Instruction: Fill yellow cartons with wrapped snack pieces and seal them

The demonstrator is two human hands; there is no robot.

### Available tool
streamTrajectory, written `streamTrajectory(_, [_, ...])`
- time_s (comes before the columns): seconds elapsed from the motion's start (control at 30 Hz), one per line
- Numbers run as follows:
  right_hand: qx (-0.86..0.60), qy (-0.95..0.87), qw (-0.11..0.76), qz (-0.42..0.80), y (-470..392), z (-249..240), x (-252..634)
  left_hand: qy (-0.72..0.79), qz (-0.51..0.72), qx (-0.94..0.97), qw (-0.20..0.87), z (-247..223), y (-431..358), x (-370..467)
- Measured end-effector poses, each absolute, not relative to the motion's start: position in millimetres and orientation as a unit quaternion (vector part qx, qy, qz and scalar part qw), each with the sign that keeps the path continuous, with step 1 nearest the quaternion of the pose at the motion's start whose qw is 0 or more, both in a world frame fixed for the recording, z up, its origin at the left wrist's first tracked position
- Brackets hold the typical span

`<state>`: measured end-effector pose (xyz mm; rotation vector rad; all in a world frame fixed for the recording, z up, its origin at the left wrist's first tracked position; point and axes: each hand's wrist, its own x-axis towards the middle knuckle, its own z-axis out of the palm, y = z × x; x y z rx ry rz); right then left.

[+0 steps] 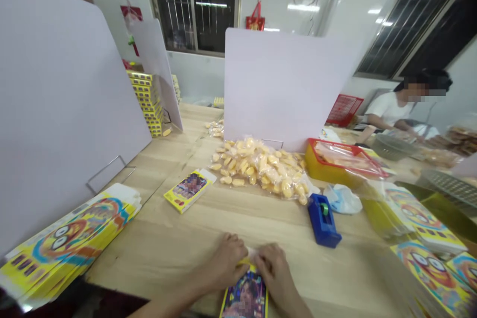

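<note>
At the front edge of the table, my left hand (228, 261) and my right hand (275, 269) close on the top end of a yellow printed carton (244, 298). Its front bears a dark picture, and a white flap shows between my fingers. The carton's lower end runs out of view. Farther off to the left lies a second yellow carton (189, 190) with its white end flap open. Beyond my hands is a pile of small clear-wrapped yellow pieces (261, 166). To the right of my right hand stands a blue tape dispenser (323, 221) with a green roll.
Flat yellow cartons (70, 243) are stacked at left, more cartons (425, 213) at right. White divider boards (276, 84) stand on the table. A red-rimmed yellow bin (331, 174) is beyond the dispenser. Another person (391, 109) works at far right. Small boxes (149, 104) are piled back left.
</note>
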<state>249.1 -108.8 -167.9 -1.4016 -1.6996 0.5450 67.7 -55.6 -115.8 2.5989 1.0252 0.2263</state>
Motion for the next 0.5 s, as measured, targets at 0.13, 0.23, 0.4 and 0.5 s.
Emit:
streamTrajectory(0.13, [-0.529, -0.727, 0.396, 0.188, -110.7, -189.1, 247.1, 0.381, 0.054, 0.905, 0.18, -135.4, -61.6, 56.9])
streamTrajectory(0.23, [-0.518, -0.716, 0.428, 0.188, -93.7, -176.2, 261.3, 0.385, 0.072, 0.892, 0.224, -131.8, -47.9, 57.8])
streamTrajectory(0.4, [-0.559, -0.643, 0.52, 0.065, -1.7, -103.5, 308.5, 0.425, 0.296, 0.801, 0.301, -85.3, 26.7, 102.3])
streamTrajectory(0.5, [-0.623, -0.602, 0.499, 0.028, 62.0, -71.7, 327.5, 0.46, 0.395, 0.72, 0.338, -54.0, 85.2, 143.4])
